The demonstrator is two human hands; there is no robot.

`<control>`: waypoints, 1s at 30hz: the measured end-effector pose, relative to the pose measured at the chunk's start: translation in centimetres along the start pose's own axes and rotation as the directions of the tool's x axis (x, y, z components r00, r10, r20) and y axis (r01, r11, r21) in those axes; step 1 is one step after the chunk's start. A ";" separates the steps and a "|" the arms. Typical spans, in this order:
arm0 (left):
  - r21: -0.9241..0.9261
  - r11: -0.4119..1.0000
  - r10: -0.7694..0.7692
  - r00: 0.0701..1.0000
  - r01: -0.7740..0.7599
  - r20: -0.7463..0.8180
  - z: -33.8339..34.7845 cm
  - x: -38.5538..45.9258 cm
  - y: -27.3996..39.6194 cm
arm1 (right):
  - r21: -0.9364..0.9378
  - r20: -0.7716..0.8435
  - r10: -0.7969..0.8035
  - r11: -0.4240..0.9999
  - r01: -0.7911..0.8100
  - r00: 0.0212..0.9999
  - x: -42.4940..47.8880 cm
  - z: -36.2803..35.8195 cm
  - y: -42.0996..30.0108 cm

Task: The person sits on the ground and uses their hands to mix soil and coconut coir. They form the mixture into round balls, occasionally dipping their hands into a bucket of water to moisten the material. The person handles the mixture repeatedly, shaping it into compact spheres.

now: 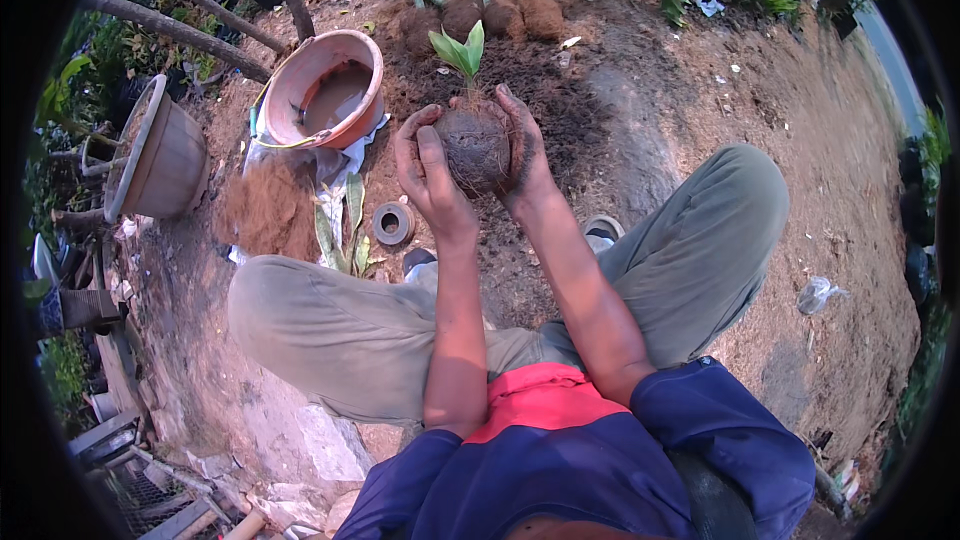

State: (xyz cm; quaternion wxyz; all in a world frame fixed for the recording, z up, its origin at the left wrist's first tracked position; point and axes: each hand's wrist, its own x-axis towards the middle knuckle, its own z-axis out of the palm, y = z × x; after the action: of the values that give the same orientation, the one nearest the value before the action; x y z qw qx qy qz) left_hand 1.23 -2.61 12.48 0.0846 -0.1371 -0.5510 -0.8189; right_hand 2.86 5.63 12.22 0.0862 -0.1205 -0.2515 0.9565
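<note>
Between my two soil-stained hands sits a round, dark root ball (474,150), bound with fine thread or fibre. My left hand (431,169) cups its left side, the thumb lying along its upper left. My right hand (527,150) presses its right side, fingers pointing away from me. A young plant (461,52) with pale green leaves stands up from the top of the ball. Below left of the ball, a spool (394,223) with a hollow core lies on the ground. The underside of the ball is partly hidden by my hands.
An orange bucket (360,120) of muddy water stands at left, beside a heap of brown coir fibre (274,206) and cut variegated leaves (352,221). Several finished-looking fibre balls (502,17) line the far side. A large planter (169,165) and branches (187,37) are at far left.
</note>
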 end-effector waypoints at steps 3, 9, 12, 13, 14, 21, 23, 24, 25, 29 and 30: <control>0.290 0.933 0.182 0.974 -0.214 0.135 -0.2 -0.3 -1.1 | 0.274 0.025 0.168 0.947 -0.168 0.985 -0.4 -0.9 -0.7; 0.631 0.647 0.418 0.891 -0.428 0.175 0.7 -1.6 -2.5 | 0.033 -0.083 0.004 0.999 -0.002 0.996 1.6 -4.3 2.3; 0.532 0.790 0.381 0.924 -0.306 -0.035 0.3 -0.8 -2.7 | -0.086 -0.123 -0.068 0.995 0.058 0.990 0.1 -1.2 1.7; 0.478 0.840 0.342 0.934 -0.255 -0.102 0.4 -0.6 -2.5 | -0.134 -0.093 -0.093 0.988 0.080 0.991 0.1 -1.2 1.7; 0.421 0.888 0.266 0.954 -0.186 -0.140 0.2 -0.5 -2.1 | -0.180 -0.062 -0.116 0.978 0.103 0.991 0.2 -1.2 1.7; 0.433 0.867 0.213 0.968 -0.249 0.130 -0.4 0.0 -1.7 | 0.141 0.018 0.055 0.988 -0.056 0.998 1.4 -2.6 0.4; 0.594 0.709 0.353 0.921 -0.379 0.166 0.5 -0.6 -1.3 | 0.088 -0.013 -0.029 0.996 0.031 0.999 1.9 -3.5 1.4; 0.610 0.700 0.338 0.925 -0.372 0.175 0.3 -0.7 -1.6 | -0.040 -0.107 -0.086 0.996 0.082 0.991 1.5 -3.2 2.0; 0.626 0.689 0.324 0.928 -0.364 0.183 0.0 -0.9 -1.8 | -0.082 -0.049 -0.115 0.991 0.110 0.992 1.2 -2.9 2.0; 0.416 0.897 0.194 0.978 -0.146 -0.075 0.4 -0.6 -1.3 | -0.193 0.040 -0.101 0.975 0.107 0.994 0.5 -1.7 1.0; 0.348 0.934 0.100 0.994 -0.077 -0.048 0.2 -0.3 -0.9 | -0.170 0.021 -0.070 0.983 0.073 0.997 0.3 -1.1 0.2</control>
State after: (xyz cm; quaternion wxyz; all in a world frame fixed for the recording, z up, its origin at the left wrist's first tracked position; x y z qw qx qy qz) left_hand 1.32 -2.04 11.63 0.1620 -0.1181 -0.6763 -0.7088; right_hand 2.90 6.01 11.11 0.1081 -0.1113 -0.3371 0.9286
